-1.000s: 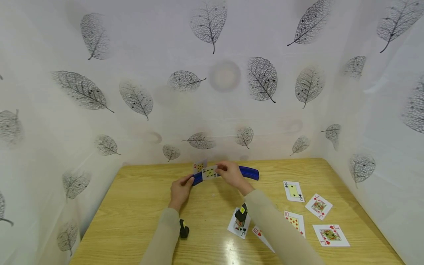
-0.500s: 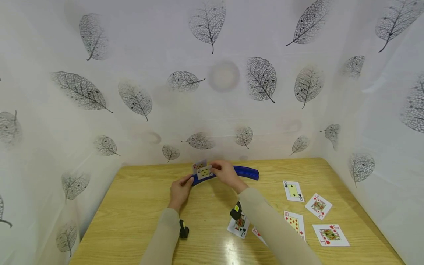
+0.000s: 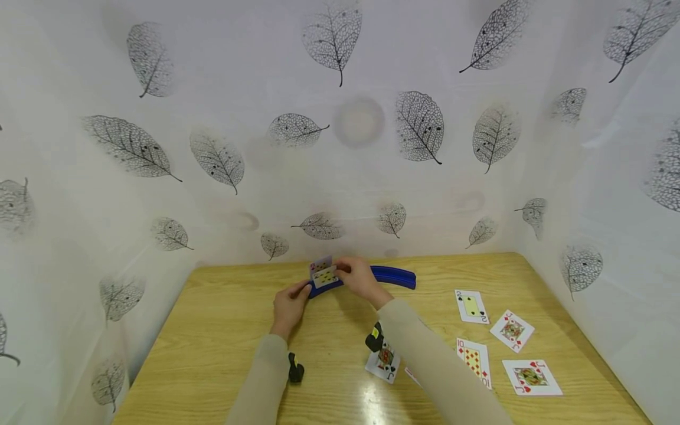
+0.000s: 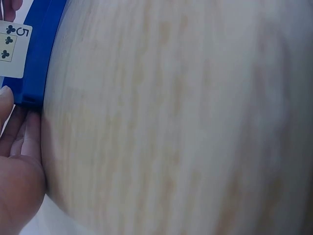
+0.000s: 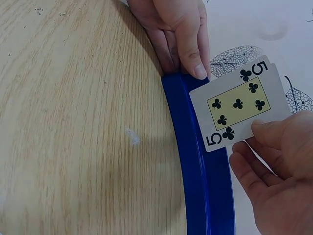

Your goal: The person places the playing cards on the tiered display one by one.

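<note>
Your right hand (image 5: 286, 176) is pinching the five of clubs (image 5: 238, 104) between thumb and fingers, by the edge away from your left hand (image 3: 289, 307). Your left thumb and fingers grip the near end of the blue card holder (image 3: 393, 276), whose far end runs out past your right fingers. The five is tilted over the holder between your hands; you can't tell whether it sits in the groove. Just behind it stands another card (image 3: 320, 264). Right of your right fingers and closer to you, a two of spades (image 3: 471, 306) and a jack of hearts (image 3: 531, 378) lie on the table (image 3: 223, 330).
</note>
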A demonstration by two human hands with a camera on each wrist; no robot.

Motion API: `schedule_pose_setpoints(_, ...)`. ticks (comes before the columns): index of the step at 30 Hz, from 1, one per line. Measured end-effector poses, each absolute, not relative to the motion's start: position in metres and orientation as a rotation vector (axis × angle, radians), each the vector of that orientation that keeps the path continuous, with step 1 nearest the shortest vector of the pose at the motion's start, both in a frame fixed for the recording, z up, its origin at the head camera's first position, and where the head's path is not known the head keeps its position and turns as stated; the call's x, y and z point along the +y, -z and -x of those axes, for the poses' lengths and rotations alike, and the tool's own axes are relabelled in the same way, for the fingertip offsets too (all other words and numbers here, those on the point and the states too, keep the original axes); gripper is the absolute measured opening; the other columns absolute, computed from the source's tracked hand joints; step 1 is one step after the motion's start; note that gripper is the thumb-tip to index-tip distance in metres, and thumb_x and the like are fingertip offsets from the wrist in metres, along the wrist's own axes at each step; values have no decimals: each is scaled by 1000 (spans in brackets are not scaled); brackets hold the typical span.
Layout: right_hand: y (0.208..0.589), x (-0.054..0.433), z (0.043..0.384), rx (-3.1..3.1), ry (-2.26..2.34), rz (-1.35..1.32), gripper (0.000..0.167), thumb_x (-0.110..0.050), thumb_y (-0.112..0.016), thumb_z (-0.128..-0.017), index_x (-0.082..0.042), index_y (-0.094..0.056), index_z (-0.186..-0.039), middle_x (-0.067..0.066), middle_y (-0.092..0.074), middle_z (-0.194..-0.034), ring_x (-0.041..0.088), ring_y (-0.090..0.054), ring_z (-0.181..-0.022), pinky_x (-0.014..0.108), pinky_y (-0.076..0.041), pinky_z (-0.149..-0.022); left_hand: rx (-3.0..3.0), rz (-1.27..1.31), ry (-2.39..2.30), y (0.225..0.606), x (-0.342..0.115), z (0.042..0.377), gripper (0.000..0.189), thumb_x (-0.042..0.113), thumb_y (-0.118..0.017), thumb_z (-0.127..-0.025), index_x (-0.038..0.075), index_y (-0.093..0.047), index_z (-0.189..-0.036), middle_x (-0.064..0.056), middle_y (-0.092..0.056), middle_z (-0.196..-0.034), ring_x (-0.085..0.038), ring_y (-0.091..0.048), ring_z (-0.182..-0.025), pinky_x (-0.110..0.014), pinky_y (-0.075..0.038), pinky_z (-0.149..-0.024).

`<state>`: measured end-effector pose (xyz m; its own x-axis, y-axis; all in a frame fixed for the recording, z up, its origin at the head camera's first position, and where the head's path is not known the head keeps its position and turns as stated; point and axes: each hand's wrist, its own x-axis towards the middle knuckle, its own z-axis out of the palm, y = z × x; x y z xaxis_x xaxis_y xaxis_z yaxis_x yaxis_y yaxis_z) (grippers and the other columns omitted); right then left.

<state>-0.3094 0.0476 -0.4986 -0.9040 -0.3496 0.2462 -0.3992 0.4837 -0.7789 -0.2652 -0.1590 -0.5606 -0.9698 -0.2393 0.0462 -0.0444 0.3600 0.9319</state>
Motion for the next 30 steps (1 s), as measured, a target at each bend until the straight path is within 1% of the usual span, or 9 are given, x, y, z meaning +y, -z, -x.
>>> schedule_pose_setpoints(9, 503, 44, 309, -2674, -1429, -668, 19, -4, -68, -102, -2, -76, -118, 17, -77, -112, 32, -73, -102, 42, -63, -87, -2442, -267, 1669, 560, -159, 265, 31, 25, -70, -104, 9, -76, -130, -14, -72, -136, -36, -65, -133, -52, -50, -116)
schedule_pose_setpoints(17, 506, 41, 309, -2664, -1445, -653, 17, -3, -68, -101, -1, -77, -116, 17, -77, -112, 33, -73, -103, 44, -64, -88, -2449, -268, 1669, 561, -160, 265, 32, 26, -71, -103, 11, -76, -130, -13, -71, -137, -37, -63, -135, -52, -48, -118)
schedule_pose_setpoints(24, 512, 41, 311, -2671, -1415, -638, 22, -3, -68, -101, 1, -75, -121, 19, -77, -113, 34, -74, -104, 46, -63, -90, -2456, -254, 1642, 560, -159, 265, 31, 26, -71, -103, 11, -77, -129, -14, -72, -137, -37, -63, -134, -53, -48, -118)
schedule_pose_setpoints(30, 516, 41, 312, -2664, -1429, -612, 25, -4, -68, -101, 0, -74, -125, 18, -77, -111, 33, -73, -101, 46, -63, -87, -2450, -239, 1633, 560, -160, 264, 30, 25, -70, -103, 10, -77, -128, -15, -72, -136, -39, -64, -133, -55, -48, -117)
